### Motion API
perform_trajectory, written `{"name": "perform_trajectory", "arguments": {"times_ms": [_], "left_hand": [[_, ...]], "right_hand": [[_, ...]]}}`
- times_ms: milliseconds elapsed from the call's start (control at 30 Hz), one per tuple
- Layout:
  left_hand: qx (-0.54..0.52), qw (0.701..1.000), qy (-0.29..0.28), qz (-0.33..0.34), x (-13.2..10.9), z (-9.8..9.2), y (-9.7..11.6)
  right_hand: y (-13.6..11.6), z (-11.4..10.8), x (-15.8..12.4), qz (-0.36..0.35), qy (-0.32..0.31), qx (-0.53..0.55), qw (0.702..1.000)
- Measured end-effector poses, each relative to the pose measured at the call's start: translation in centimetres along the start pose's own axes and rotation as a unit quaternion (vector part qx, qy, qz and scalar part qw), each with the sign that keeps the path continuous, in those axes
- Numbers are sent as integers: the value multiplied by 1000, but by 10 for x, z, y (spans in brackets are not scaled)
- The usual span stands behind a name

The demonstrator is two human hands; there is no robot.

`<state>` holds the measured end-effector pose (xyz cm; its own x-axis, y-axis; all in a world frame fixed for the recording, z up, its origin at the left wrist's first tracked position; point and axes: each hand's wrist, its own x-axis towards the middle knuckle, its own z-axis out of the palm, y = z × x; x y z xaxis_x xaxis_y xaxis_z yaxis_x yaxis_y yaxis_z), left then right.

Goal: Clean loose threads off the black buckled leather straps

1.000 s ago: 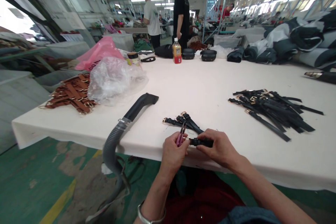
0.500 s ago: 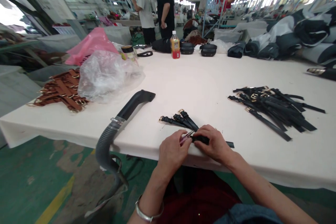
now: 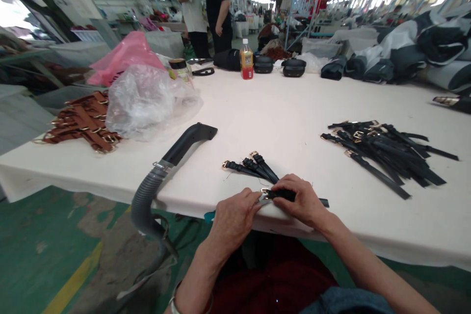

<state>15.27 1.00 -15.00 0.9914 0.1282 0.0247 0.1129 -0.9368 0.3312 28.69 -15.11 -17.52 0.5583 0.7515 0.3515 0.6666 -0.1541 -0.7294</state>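
Note:
My right hand presses a black strap with a gold buckle against the near edge of the white table. My left hand is closed at the buckle end, holding a small tool that its fingers mostly hide. Just beyond my hands lies a small bunch of black straps. A larger pile of black straps rests to the right.
A grey vacuum hose with a black nozzle hangs over the table's left front edge. Brown straps, a clear plastic bag and a pink bag sit left. A drink bottle stands at the back. Two people stand beyond.
The pink-handled tool stood upright in my left hand, then came down to the strap and is now hidden. Both hands sank to the table edge. The view tilted down slightly.

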Motion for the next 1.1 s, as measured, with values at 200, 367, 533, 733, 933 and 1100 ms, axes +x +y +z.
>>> {"name": "perform_trajectory", "arguments": {"times_ms": [200, 367, 533, 733, 933, 1100], "left_hand": [[9, 1000, -15, 26, 3, -5, -1], [-23, 999, -19, 28, 6, -5, -4], [-61, 997, -22, 37, 8, -6, -9], [-92, 994, -34, 46, 10, -12, -10], [-99, 993, -42, 48, 12, -16, -10], [-107, 992, -44, 52, 13, -16, -13]], "right_hand": [[0, 1, 0, -1, -5, -7, 1000], [1, 1, -1, -2, -7, -9, 1000], [1, 0, -1, -1, -9, -5, 1000], [0, -1, 0, -1, -13, 12, 1000], [3, -3, 0, 7, -23, 28, 999], [4, -3, -1, 10, -22, 30, 999]]}}
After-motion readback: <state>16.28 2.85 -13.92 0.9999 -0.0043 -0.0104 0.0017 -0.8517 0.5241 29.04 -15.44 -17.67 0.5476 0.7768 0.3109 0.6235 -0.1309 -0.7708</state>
